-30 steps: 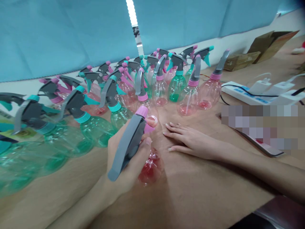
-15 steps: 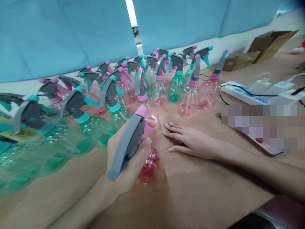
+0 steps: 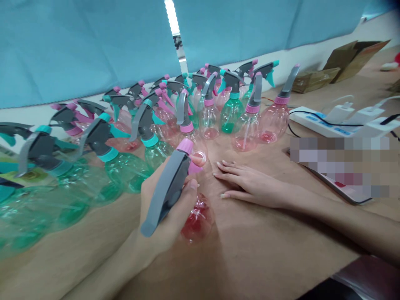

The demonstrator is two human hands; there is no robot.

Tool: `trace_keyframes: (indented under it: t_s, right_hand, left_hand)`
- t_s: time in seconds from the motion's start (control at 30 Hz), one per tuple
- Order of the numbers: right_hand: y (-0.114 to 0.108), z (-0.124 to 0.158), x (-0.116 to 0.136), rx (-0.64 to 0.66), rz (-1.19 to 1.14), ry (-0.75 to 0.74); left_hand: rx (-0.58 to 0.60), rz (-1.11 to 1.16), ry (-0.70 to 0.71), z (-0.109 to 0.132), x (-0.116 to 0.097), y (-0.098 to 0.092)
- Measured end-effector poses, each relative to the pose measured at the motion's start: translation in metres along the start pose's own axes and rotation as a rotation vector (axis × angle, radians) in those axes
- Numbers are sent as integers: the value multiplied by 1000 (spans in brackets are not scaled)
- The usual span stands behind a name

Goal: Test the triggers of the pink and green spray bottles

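Note:
My left hand [image 3: 165, 212] is closed around a pink spray bottle [image 3: 197, 218] with a grey trigger head [image 3: 165, 191] and a pink nozzle. The bottle stands on the brown table [image 3: 268, 250] in front of me. My right hand [image 3: 250, 183] lies flat on the table just right of the bottle, fingers stretched out and holding nothing. Its fingertips point left toward the bottle's neck, a short gap away.
Several pink and green spray bottles [image 3: 233, 108] with grey triggers crowd the table from the far left to the back centre. A white power strip [image 3: 315, 121] with plugs and cables lies at the right. Cardboard boxes [image 3: 353, 58] sit at the back right. A blue curtain hangs behind.

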State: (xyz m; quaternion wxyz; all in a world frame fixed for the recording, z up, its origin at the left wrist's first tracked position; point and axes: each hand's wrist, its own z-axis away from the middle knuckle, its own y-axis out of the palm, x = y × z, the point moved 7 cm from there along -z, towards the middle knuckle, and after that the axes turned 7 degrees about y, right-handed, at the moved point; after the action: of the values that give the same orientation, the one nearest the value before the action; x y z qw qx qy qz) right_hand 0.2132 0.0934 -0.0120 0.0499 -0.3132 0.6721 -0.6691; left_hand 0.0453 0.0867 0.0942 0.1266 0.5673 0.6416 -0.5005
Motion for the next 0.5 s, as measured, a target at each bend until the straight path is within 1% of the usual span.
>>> trace_keyframes:
  t_s: [0.13,0.27,0.37,0.43,0.5]
  right_hand:
    - [0,0,0,7,5,2]
    - [1,-2,-1,0,23,-3]
    - [4,-4,-5,-7,23,-13]
    - [5,-5,-8,-18,10,-15]
    - [5,-5,-10,-28,-5,-11]
  left_hand:
    - [23,-10,-53,0,1,1]
    - [-39,34,-75,5,5,0]
    - [-60,52,-89,6,5,0]
    - [-39,37,-89,4,3,0]
    - [5,48,-55,2,0,2]
